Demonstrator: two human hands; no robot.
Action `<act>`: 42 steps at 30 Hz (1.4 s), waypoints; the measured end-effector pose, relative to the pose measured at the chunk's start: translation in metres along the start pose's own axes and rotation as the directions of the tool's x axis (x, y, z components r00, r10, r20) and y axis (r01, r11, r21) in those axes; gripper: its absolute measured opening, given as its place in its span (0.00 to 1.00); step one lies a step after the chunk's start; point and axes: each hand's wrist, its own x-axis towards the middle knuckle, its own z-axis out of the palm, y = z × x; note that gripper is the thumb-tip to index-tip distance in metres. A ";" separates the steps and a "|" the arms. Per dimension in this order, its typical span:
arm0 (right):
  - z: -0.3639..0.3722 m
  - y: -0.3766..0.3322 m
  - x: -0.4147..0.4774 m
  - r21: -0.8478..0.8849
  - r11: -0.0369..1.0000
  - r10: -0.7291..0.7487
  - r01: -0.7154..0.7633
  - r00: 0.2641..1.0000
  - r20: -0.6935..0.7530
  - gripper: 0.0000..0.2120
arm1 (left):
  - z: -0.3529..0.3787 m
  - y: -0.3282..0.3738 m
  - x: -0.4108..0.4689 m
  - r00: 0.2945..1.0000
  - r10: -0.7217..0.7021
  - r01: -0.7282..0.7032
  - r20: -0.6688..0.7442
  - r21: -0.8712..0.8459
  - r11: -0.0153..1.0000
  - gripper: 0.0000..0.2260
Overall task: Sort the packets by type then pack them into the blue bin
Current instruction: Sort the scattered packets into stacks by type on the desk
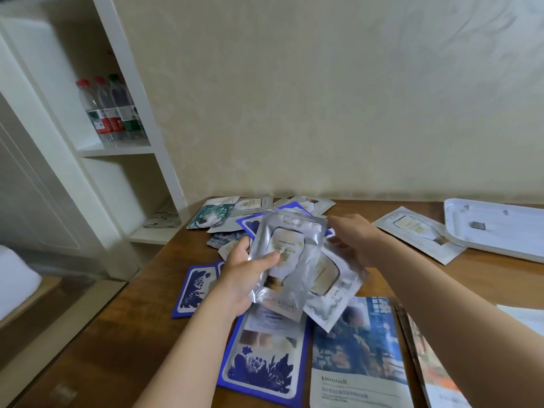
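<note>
Silver foil packet with cream label is pinched under your left hand thumb, with a twin silver packet fanned behind. Your right hand curls its fingers beside them, grip unclear. Slick foil may slip out. No blue bin shows.

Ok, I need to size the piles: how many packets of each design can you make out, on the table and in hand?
Silver packets: 5
Blue floral-border packets: 3
Blue photo packets: 2
Teal packet: 1
Orange packet: 1
Total: 12 that show; overlaps may hide more.
</note>
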 end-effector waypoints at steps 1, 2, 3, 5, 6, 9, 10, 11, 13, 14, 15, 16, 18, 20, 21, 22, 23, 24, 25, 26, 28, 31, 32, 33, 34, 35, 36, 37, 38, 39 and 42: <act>-0.004 0.001 -0.005 0.027 1.000 -0.003 0.003 1.000 0.023 0.12 | 0.008 0.005 -0.012 0.999 0.012 -0.011 0.031 -0.019 1.000 0.53; -0.009 0.003 -0.009 0.084 0.996 -0.009 0.004 0.999 0.051 0.14 | 0.016 0.009 -0.025 0.997 0.025 -0.022 0.068 -0.052 0.998 0.50; -0.014 0.006 -0.013 0.174 0.985 -0.010 -0.005 0.996 0.084 0.17 | 0.018 0.007 -0.030 0.994 0.056 -0.051 0.094 -0.056 0.997 0.47; -0.023 0.009 -0.025 0.336 0.942 -0.026 -0.022 0.990 0.137 0.20 | 0.027 0.007 -0.041 0.988 0.080 -0.078 0.134 -0.020 0.997 0.47; -0.028 0.010 -0.031 0.398 0.917 -0.050 -0.017 0.986 0.157 0.21 | 0.031 0.006 -0.045 0.986 0.071 -0.070 0.149 -0.012 0.997 0.48; -0.040 0.011 -0.051 0.530 0.846 -0.163 0.049 0.972 0.170 0.17 | 0.044 0.006 -0.058 0.984 0.069 -0.068 0.166 -0.009 0.998 0.42; -0.044 0.011 -0.059 0.549 0.831 -0.198 0.083 0.968 0.155 0.14 | 0.049 0.004 -0.062 0.986 0.064 -0.061 0.153 -0.025 0.998 0.39; -0.049 0.011 -0.067 0.555 0.823 -0.226 0.116 0.965 0.133 0.11 | 0.054 0.001 -0.064 0.988 0.068 -0.063 0.142 -0.037 0.997 0.39; -0.060 0.010 -0.082 0.539 0.824 -0.260 0.173 0.961 0.090 0.07 | 0.063 -0.006 -0.068 0.985 0.064 -0.058 0.158 -0.039 0.998 0.49; -0.065 0.010 -0.089 0.529 0.827 -0.273 0.192 0.959 0.079 0.07 | 0.069 -0.007 -0.073 0.986 0.067 -0.061 0.156 -0.042 0.997 0.48; -0.070 0.010 -0.094 0.521 0.828 -0.283 0.208 0.957 0.067 0.07 | 0.074 -0.008 -0.076 0.986 0.085 -0.080 0.140 -0.038 0.996 0.44; -0.074 0.010 -0.100 0.516 0.828 -0.290 0.221 0.955 0.056 0.07 | 0.080 -0.008 -0.080 0.989 0.074 -0.069 0.127 -0.043 0.997 0.42; -0.081 0.010 -0.110 0.517 0.820 -0.309 0.246 0.950 0.039 0.07 | 0.090 -0.009 -0.088 0.992 0.018 -0.010 0.126 -0.062 0.998 0.51; -0.087 0.010 -0.119 0.534 0.802 -0.333 0.267 0.942 0.029 0.09 | 0.096 -0.008 -0.095 0.990 -0.014 0.025 0.139 -0.076 0.997 0.53; -0.089 0.010 -0.122 0.546 0.791 -0.342 0.275 0.939 0.024 0.11 | 0.098 -0.008 -0.096 0.986 -0.026 0.041 0.166 -0.083 0.996 0.47; -0.090 0.009 -0.125 0.559 0.781 -0.348 0.279 0.937 0.018 0.13 | 0.100 -0.007 -0.100 0.979 -0.025 0.044 0.201 -0.089 0.995 0.39; -0.091 0.009 -0.128 0.573 0.770 -0.352 0.280 0.936 0.015 0.15 | 0.101 -0.008 -0.101 0.976 -0.029 0.046 0.215 -0.075 0.996 0.33; -0.091 0.010 -0.130 0.596 0.755 -0.350 0.274 0.937 0.012 0.16 | 0.102 -0.008 -0.105 0.973 -0.024 0.039 0.231 -0.062 0.997 0.29; -0.091 0.010 -0.131 0.623 0.736 -0.345 0.264 0.939 0.009 0.17 | 0.102 -0.008 -0.107 0.972 -0.008 0.019 0.233 -0.046 0.999 0.25; -0.090 0.011 -0.131 0.657 0.711 -0.336 0.252 0.942 0.002 0.18 | 0.102 -0.008 -0.109 0.972 0.015 -0.006 0.236 -0.037 0.999 0.21; -0.088 0.012 -0.132 0.723 0.650 -0.322 0.231 0.947 -0.014 0.18 | 0.098 -0.006 -0.112 0.972 0.073 -0.070 0.224 -0.020 0.997 0.19; -0.086 0.009 -0.131 0.790 0.567 -0.316 0.235 0.947 -0.056 0.16 | 0.083 -0.001 -0.114 0.974 0.142 -0.143 0.175 -0.009 0.990 0.23; -0.086 0.007 -0.131 0.806 0.540 -0.313 0.242 0.947 -0.074 0.14 | 0.075 0.002 -0.116 0.974 0.158 -0.158 0.161 -0.014 0.987 0.24; -0.087 0.006 -0.131 0.817 0.519 -0.312 0.250 0.946 -0.091 0.13 | 0.066 0.004 -0.117 0.973 0.174 -0.173 0.153 -0.021 0.985 0.25; -0.087 0.004 -0.131 0.822 0.505 -0.316 0.263 0.943 -0.107 0.14 | 0.055 0.007 -0.120 0.972 0.185 -0.183 0.145 -0.030 0.983 0.25; -0.087 0.003 -0.131 0.818 0.505 -0.320 0.274 0.940 -0.118 0.18 | 0.044 0.009 -0.122 0.973 0.195 -0.191 0.127 -0.043 0.981 0.26; -0.086 0.003 -0.131 0.807 0.520 -0.311 0.281 0.942 -0.127 0.23 | 0.032 0.012 -0.125 0.974 0.201 -0.195 0.103 -0.063 0.979 0.27; -0.084 0.003 -0.132 0.794 0.539 -0.301 0.281 0.945 -0.131 0.26 | 0.020 0.013 -0.126 0.977 0.200 -0.194 0.068 -0.091 0.977 0.27; -0.080 0.004 -0.132 0.779 0.564 -0.285 0.275 0.950 -0.129 0.27 | 0.008 0.015 -0.127 0.980 0.197 -0.190 0.039 -0.136 0.972 0.25; -0.075 0.004 -0.133 0.768 0.587 -0.276 0.257 0.955 -0.110 0.26 | -0.002 0.016 -0.128 0.982 0.190 -0.185 0.012 -0.185 0.965 0.24; -0.056 0.007 -0.134 0.742 0.640 -0.250 0.198 0.967 -0.042 0.20 | -0.025 0.021 -0.129 0.981 0.189 -0.196 -0.054 -0.277 0.941 0.20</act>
